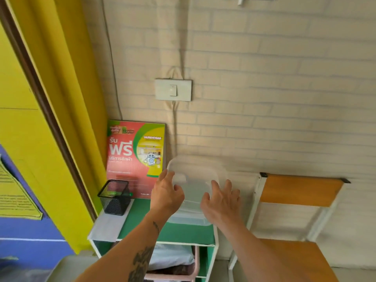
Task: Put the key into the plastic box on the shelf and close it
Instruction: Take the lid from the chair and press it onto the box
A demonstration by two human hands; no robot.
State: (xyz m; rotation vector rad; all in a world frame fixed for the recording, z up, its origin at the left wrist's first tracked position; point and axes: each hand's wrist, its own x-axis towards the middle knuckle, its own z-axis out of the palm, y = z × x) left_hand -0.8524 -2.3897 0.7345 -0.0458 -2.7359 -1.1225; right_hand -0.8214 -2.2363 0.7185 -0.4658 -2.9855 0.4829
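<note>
A clear plastic box (189,217) stands on the green top of a small shelf unit (183,234) against the brick wall. Its clear lid (195,171) is raised and tilted above it, blurred by motion. My left hand (165,193) pinches the lid's left edge between thumb and index finger. My right hand (221,201) lies against the lid's right side with its fingers spread; I cannot make out a grip. No key is visible; both hands and the blurred lid hide the inside of the box.
A red and green advertising board (135,157) leans on the wall behind the box. A black mesh pen holder (115,197) stands at the shelf's left. A wooden chair with a white frame (293,200) is close on the right. A wall switch (173,90) is above.
</note>
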